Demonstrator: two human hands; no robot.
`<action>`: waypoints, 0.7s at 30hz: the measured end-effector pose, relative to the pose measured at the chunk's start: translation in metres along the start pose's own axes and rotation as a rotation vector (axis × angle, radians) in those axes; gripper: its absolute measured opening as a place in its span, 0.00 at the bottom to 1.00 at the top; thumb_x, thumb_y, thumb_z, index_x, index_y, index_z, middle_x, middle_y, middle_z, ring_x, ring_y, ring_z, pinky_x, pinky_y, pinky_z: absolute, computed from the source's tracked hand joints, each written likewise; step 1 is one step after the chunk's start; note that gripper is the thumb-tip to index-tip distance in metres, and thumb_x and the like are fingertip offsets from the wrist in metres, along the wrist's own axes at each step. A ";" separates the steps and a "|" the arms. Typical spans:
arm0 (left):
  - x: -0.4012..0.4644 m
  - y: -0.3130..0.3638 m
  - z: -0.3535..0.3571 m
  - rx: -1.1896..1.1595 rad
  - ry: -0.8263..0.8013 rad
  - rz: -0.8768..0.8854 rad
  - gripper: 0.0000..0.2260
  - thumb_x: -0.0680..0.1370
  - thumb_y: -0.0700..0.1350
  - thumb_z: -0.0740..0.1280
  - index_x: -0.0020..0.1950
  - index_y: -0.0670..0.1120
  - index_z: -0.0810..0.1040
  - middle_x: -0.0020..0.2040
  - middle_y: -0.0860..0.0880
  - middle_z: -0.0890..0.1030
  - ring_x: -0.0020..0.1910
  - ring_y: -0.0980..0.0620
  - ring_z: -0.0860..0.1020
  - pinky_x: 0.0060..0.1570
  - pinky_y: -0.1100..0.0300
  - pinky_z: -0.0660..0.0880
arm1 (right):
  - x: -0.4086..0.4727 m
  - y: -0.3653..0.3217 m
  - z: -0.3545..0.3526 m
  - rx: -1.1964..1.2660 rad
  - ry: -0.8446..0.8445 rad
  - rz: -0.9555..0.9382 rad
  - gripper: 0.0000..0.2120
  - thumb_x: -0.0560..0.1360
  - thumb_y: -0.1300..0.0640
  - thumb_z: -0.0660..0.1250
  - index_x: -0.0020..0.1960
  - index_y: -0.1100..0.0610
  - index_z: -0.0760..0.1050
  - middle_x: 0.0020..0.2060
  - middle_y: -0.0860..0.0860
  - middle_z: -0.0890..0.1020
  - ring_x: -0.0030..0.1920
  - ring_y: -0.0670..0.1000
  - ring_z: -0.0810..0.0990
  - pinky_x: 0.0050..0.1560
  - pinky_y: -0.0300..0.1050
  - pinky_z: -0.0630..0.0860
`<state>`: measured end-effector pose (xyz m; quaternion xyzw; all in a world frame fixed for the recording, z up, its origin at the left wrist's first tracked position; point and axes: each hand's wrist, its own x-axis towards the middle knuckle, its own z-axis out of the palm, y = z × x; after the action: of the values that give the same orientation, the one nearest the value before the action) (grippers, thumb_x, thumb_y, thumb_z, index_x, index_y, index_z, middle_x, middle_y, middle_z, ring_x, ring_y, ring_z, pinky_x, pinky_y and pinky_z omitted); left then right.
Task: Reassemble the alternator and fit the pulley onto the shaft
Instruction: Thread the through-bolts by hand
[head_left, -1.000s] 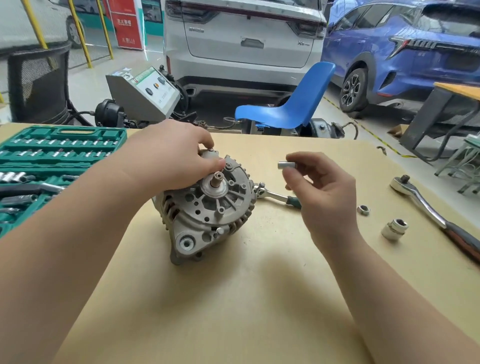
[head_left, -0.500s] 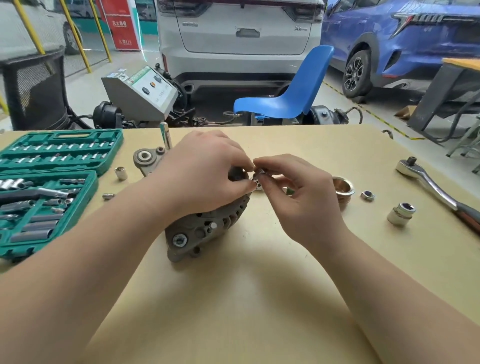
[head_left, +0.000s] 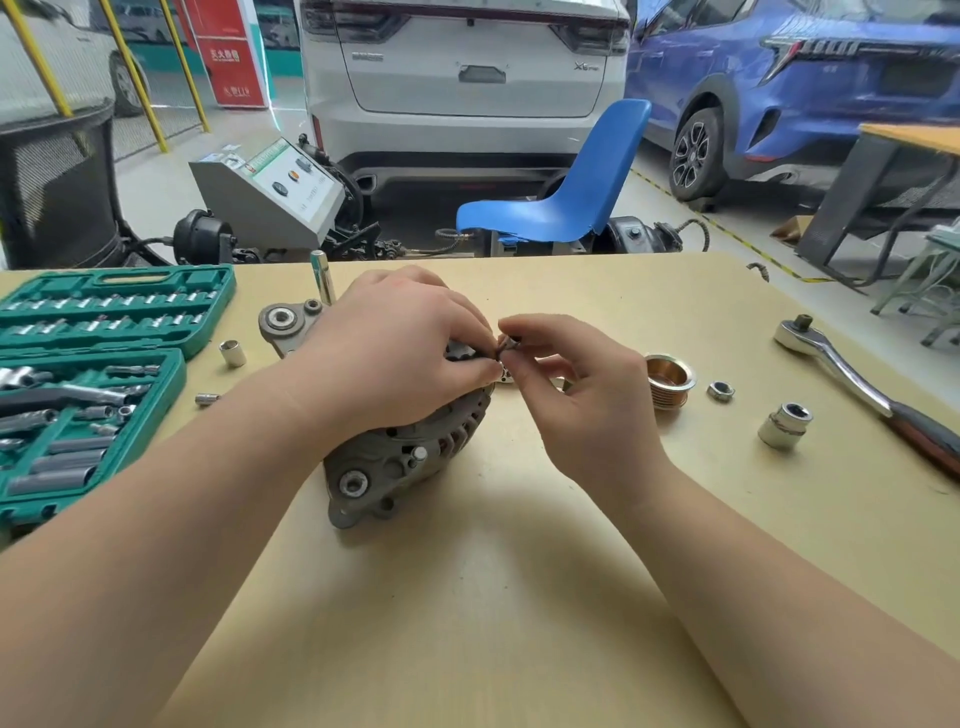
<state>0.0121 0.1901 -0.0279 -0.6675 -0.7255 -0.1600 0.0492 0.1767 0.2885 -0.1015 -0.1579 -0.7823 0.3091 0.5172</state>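
Tan tabletop (head_left: 467, 623) is filling the near field, bare forearms reaching in from both sides. Alternator (head_left: 400, 457) is lying on its side at mid-table. Left hand (head_left: 395, 353) is resting over its top, fingers curled down on the housing. Right hand (head_left: 582, 395) is pinching a small metal piece (head_left: 506, 343) at the shaft end, thumb and forefinger closed on it, fingertips touching the left hand's.

Right of the hands: pulley (head_left: 669, 382) is sitting on the table, a nut (head_left: 720, 390) just beside it, a socket (head_left: 784, 425) nearer, a ratchet wrench (head_left: 852, 384) lying beyond.

Left: green socket case (head_left: 104, 364) is standing open, loose socket (head_left: 232, 353) near it, a bracket (head_left: 283, 322) behind the alternator.

Beyond the table edge: blue chair (head_left: 566, 197), grey test machine (head_left: 270, 192), white car (head_left: 462, 78), blue car (head_left: 779, 88) on a concrete floor.
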 end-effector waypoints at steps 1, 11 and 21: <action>0.000 -0.001 0.000 0.001 0.006 0.005 0.21 0.75 0.68 0.59 0.57 0.65 0.87 0.59 0.70 0.82 0.69 0.54 0.73 0.73 0.44 0.65 | 0.000 0.000 0.000 -0.005 0.002 -0.002 0.10 0.78 0.66 0.73 0.57 0.56 0.85 0.48 0.45 0.87 0.50 0.46 0.86 0.50 0.39 0.81; 0.001 0.004 -0.002 -0.063 0.112 0.015 0.15 0.79 0.64 0.68 0.59 0.59 0.86 0.55 0.59 0.85 0.58 0.52 0.80 0.60 0.47 0.77 | 0.003 -0.005 0.003 0.088 0.040 0.117 0.09 0.77 0.63 0.75 0.54 0.50 0.86 0.45 0.46 0.87 0.47 0.50 0.85 0.46 0.38 0.78; 0.008 0.014 0.003 -0.125 0.148 -0.038 0.11 0.78 0.59 0.74 0.53 0.55 0.89 0.46 0.54 0.86 0.47 0.50 0.80 0.49 0.48 0.81 | 0.003 -0.005 -0.002 -0.035 0.035 0.078 0.07 0.79 0.64 0.72 0.53 0.56 0.87 0.45 0.47 0.87 0.47 0.48 0.85 0.45 0.41 0.80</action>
<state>0.0254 0.1990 -0.0262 -0.6419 -0.7209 -0.2549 0.0580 0.1773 0.2867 -0.0957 -0.2028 -0.7717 0.3124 0.5155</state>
